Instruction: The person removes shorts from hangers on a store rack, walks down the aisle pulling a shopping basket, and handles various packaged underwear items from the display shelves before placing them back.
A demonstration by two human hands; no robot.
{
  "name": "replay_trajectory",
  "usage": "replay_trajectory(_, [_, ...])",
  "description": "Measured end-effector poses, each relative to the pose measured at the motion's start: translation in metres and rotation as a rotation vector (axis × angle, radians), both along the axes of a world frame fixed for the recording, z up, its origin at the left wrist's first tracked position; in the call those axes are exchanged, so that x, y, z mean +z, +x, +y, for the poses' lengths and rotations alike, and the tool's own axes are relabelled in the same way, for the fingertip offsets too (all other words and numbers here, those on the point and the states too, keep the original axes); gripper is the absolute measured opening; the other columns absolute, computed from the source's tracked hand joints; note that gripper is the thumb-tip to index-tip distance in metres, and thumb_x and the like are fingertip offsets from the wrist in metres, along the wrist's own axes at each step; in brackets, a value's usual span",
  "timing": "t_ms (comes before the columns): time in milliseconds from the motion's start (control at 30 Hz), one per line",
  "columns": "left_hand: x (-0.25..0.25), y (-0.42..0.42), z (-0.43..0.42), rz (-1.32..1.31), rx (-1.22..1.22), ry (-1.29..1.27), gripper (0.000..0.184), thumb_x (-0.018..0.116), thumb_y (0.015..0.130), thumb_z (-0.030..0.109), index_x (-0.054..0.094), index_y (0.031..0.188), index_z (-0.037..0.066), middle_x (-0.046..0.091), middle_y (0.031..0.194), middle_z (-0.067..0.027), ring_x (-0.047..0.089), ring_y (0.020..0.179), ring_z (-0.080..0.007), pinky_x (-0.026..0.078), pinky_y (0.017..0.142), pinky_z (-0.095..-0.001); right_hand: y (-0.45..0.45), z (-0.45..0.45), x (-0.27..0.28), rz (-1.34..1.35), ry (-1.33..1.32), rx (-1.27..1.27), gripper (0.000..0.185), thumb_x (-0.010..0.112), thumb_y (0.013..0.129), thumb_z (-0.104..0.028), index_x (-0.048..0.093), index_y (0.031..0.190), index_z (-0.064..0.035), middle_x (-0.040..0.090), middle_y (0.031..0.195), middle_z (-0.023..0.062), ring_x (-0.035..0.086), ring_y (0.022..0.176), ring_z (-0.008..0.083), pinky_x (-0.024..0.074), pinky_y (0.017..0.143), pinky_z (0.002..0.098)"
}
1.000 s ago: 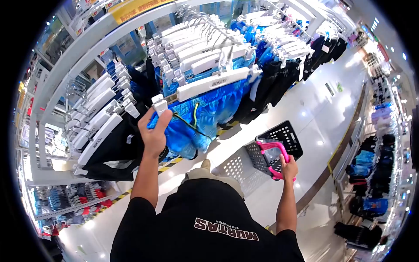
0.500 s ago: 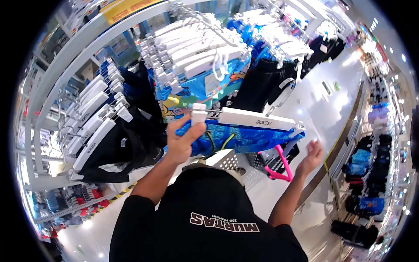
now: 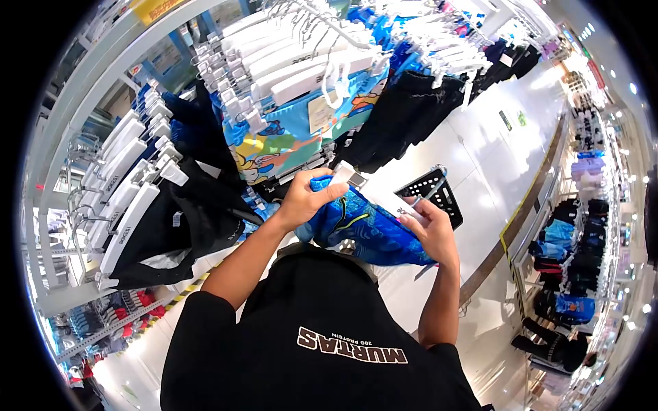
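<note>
My left hand pinches the clip end of a white hanger, thumb on top of the clip. From this hanger hang blue patterned shorts with a yellow-green drawstring. My right hand closes around the hanger's other half, partly hiding its lettering. The hanger slopes down to the right, and the shorts bunch below it in front of my black shirt.
Ahead, a rack holds several white hangers with printed swimwear and black garments. Black clothes hang at the left. A black perforated basket stands on the floor beyond my right hand. More clothing racks line the right.
My right hand has moved in from the right and taken hold of the hanger. The hanger has tilted down to the right, and the pink hanger by the basket is out of sight.
</note>
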State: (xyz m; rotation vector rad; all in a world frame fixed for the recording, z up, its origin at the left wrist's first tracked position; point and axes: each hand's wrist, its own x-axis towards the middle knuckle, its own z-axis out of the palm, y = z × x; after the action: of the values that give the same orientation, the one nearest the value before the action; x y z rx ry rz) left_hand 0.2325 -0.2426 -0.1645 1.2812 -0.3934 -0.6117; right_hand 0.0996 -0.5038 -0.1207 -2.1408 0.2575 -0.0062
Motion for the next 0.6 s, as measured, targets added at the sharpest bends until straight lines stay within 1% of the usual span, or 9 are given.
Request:
replay_trajectory(67, [-0.002,0.003,0.002,-0.125,0.016,0.075,0.028,0.076,0.088,0.021,0.068,0.102,-0.001,0.064,0.085,0.0010,0.055,0.076,-0.0028,0.046,0.066,-0.0213,-0.004,-0.002,-0.007,0.002,-0.012,-0.067,0.025,0.078,0.086,-0.015,0.062,0.092,0.0035,0.069,0.093,0.0097,0.057,0.077,0.0134,0.0480,0.071,0.0271])
replay_trajectory(133, [0.010,0.002,0.004,0.047,0.017,-0.014,0.028,0.074,0.090,0.022,0.066,0.103,-0.002,0.064,0.086,0.0009,0.055,0.077,-0.0037,0.045,0.068,-0.0205,-0.008,-0.009,-0.005,0.062,-0.136,-0.115,0.024,0.079,0.085,-0.015,0.063,0.088,0.0027,0.066,0.083,0.0076,0.055,0.071,0.0126,0.0462,0.066,0.0281])
replay_trajectory(233, [-0.005,0.010,0.015,-0.037,-0.006,0.099,0.025,0.071,0.094,0.022,0.066,0.102,-0.001,0.065,0.087,0.0010,0.056,0.079,-0.0046,0.046,0.071,-0.0206,-0.013,-0.011,-0.007,0.011,-0.009,-0.130,0.026,0.079,0.084,-0.017,0.063,0.088,0.0027,0.065,0.080,0.0100,0.054,0.070,0.0126,0.0455,0.064,0.0287])
replay_trajectory(333, [-0.010,0.009,0.004,-0.156,0.159,0.059,0.023,0.067,0.096,0.022,0.066,0.100,0.000,0.066,0.087,0.0007,0.057,0.079,-0.0051,0.047,0.071,-0.0208,-0.014,-0.008,0.001,0.090,-0.093,-0.038,0.023,0.073,0.089,-0.016,0.062,0.099,0.0023,0.064,0.081,0.0091,0.057,0.070,0.0153,0.0471,0.066,0.0297])
replay_trajectory(400, [-0.008,0.014,-0.006,-0.100,0.273,-0.004,0.023,0.067,0.096,0.021,0.066,0.103,-0.001,0.067,0.092,-0.0023,0.058,0.082,-0.0072,0.048,0.076,-0.0236,-0.019,-0.006,-0.001,0.200,0.153,0.036,0.030,0.065,0.095,-0.012,0.058,0.121,0.0011,0.063,0.086,0.0070,0.059,0.071,0.0129,0.0480,0.066,0.0278])
replay_trajectory(467, [-0.005,0.017,-0.018,-0.457,0.510,0.112,0.027,0.068,0.095,0.019,0.065,0.110,-0.003,0.067,0.100,-0.0080,0.061,0.090,-0.0130,0.049,0.083,-0.0276,-0.026,-0.001,-0.007,0.144,0.188,0.121,0.032,0.063,0.097,-0.013,0.056,0.125,0.0015,0.063,0.085,0.0057,0.060,0.073,0.0104,0.0481,0.066,0.0263])
replay_trajectory(500, [0.000,0.015,-0.017,-0.548,0.538,0.229,0.033,0.070,0.092,0.016,0.062,0.119,-0.003,0.065,0.112,-0.0142,0.062,0.101,-0.0219,0.047,0.092,-0.0331,-0.031,0.003,-0.014,0.109,0.291,0.061,0.033,0.062,0.098,-0.013,0.055,0.126,0.0031,0.064,0.089,0.0059,0.061,0.076,0.0098,0.0480,0.065,0.0260])
replay_trajectory(533, [-0.004,0.018,-0.019,-0.841,0.664,0.235,0.040,0.073,0.087,0.011,0.060,0.123,0.000,0.062,0.120,-0.0161,0.060,0.108,-0.0299,0.045,0.096,-0.0380,-0.032,0.004,-0.019,0.059,0.363,0.052,0.033,0.061,0.098,-0.012,0.054,0.126,0.0056,0.065,0.094,0.0080,0.062,0.080,0.0111,0.0496,0.065,0.0256])
replay_trajectory(600, [-0.005,0.006,-0.018,-1.047,0.782,0.233,0.045,0.074,0.083,0.007,0.059,0.125,0.001,0.059,0.124,-0.0156,0.057,0.110,-0.0334,0.044,0.098,-0.0412,-0.042,0.002,-0.022,0.022,0.446,-0.042,0.031,0.061,0.098,-0.010,0.055,0.123,0.0075,0.067,0.100,0.0115,0.063,0.082,0.0126,0.0516,0.066,0.0252])
